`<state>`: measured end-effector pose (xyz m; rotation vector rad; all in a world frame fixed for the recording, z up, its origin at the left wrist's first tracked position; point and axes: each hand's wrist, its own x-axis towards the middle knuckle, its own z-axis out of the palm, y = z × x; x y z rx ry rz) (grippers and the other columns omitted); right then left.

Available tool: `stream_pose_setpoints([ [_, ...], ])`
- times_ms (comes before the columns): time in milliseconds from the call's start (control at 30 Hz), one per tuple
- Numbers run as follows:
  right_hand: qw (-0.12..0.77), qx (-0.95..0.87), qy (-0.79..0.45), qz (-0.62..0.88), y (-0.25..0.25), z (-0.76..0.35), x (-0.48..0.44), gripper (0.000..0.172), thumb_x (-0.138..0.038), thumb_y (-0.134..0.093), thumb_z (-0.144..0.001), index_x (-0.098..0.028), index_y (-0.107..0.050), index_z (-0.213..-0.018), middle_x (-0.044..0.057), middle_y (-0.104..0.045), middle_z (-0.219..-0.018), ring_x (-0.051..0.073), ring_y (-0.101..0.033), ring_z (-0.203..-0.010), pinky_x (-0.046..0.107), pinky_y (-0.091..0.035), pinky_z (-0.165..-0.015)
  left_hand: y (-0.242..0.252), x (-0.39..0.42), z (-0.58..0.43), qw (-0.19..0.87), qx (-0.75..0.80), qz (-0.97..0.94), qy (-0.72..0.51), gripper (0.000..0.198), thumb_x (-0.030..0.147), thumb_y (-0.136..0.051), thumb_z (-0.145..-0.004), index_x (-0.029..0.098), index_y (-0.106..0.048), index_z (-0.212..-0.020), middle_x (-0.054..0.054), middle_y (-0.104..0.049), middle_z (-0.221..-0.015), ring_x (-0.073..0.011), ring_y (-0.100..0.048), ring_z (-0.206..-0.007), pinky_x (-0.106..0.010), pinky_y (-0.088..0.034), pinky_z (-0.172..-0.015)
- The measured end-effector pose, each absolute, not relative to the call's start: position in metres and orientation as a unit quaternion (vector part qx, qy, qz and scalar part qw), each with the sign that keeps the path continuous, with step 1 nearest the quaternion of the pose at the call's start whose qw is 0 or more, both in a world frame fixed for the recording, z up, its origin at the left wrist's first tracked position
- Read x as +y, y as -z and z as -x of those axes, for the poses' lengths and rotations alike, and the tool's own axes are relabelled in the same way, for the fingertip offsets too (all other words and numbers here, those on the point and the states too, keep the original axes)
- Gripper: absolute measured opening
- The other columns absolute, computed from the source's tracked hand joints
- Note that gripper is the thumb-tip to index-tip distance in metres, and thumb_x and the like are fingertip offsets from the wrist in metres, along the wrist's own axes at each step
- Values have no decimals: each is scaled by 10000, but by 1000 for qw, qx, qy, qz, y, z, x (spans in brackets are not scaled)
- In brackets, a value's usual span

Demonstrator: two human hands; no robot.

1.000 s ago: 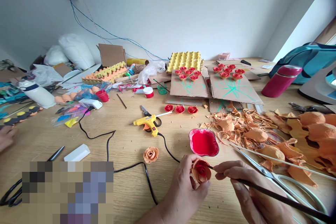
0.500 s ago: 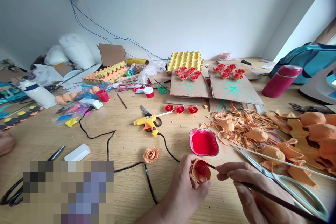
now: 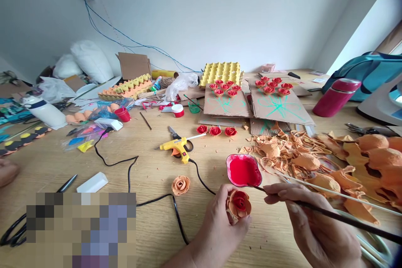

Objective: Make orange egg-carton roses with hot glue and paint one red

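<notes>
Between the fingers of my left hand is a paper-pulp rose, red at its centre and orange on the outer petals. My right hand grips a dark, thin paintbrush, its tip at the near rim of a small dish of red paint. An unpainted orange rose lies on the table to the left. Three red roses stand in a row beyond the dish.
A yellow glue gun with a black cord lies over dark scissors. Orange egg-carton scraps and large scissors are at right. Red roses sit on cardboard behind, near a pink flask. Another person's hand shows at far left.
My right hand has moved the paintbrush off the rose to the paint dish's near edge. My left hand holds the rose in nearly the same place.
</notes>
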<state>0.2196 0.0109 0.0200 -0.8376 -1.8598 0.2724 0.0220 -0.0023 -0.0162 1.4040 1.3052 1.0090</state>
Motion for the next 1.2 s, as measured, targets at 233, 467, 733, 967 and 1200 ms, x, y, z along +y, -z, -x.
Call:
stream_pose_setpoints([
  [233, 492, -749, -87, 434, -14, -218, 18, 217, -155, -510, -1051, -209, -642, -1215, 55, -780, -977, 144, -788, -863, 248, -627, -834, 12, 0, -21, 515, 525, -536, -415, 453, -22, -658, -740, 182, -587, -1138, -35, -675, -980, -152, -605, -800, -229, -493, -655],
  [467, 485, -750, -18, 450, -6, -218, 24, 114, -205, -559, -1048, -228, -659, -1097, 10, -791, -862, 135, -803, -734, 202, -624, -698, 14, -2, -23, 540, 510, -518, -425, 512, -77, -604, -708, 191, -578, -1143, -28, -648, -997, -148, -597, -826, -220, -519, -674],
  [733, 468, -763, -2, 447, -4, -219, 27, 104, -209, -580, -1039, -239, -670, -1082, -6, -794, -858, 140, -797, -716, 215, -611, -684, 10, -3, -22, 522, 519, -541, -406, 475, -53, -629, -740, 181, -577, -1150, -24, -658, -969, -136, -587, -778, -204, -490, -632],
  [967, 485, -755, -25, 441, -9, -223, 19, 125, -185, -584, -1021, -241, -683, -1072, 2, -773, -830, 156, -771, -700, 247, -613, -710, 10, -2, -21, 482, 528, -568, -408, 467, -37, -660, -738, 176, -609, -1151, -39, -698, -982, -154, -638, -802, -205, -489, -621],
  [1200, 543, -754, -144, 340, -17, -226, 6, 185, -168, -484, -1067, -233, -639, -1144, 64, -762, -999, 168, -786, -815, 260, -650, -787, 14, -1, -20, 460, 521, -587, -415, 504, -23, -659, -747, 181, -598, -1203, -64, -714, -1033, -158, -642, -807, -211, -498, -621],
])
